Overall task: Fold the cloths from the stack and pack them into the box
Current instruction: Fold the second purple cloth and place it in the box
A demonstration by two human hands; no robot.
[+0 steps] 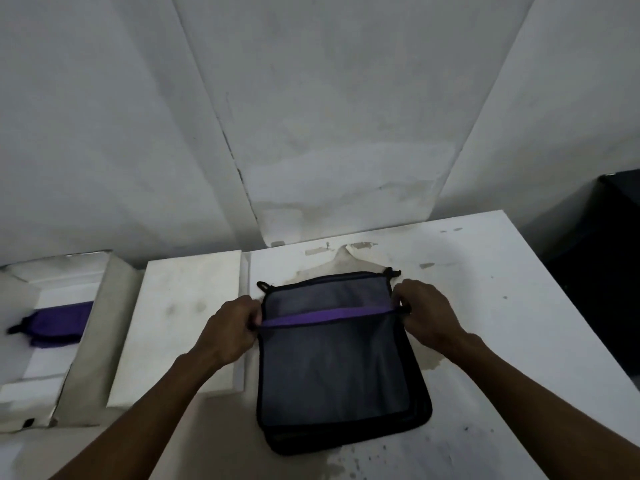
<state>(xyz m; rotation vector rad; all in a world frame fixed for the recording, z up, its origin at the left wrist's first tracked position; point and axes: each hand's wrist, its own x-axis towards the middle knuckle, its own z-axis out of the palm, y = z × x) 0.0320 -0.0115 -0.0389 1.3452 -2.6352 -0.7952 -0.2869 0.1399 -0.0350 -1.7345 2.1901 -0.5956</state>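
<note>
One open box (86, 327) at far left holding one folded purple cloth (57, 323); one grey cloth (332, 362), black-edged, on the counter (502, 306), left hand (230, 327) and right hand (427, 313) fingers pinching its side edges.

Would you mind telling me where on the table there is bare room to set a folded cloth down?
The table is bare right of the cloth stack, up to its right edge. Crowded: both hands at the stack's sides; the white slab borders its left.
</note>
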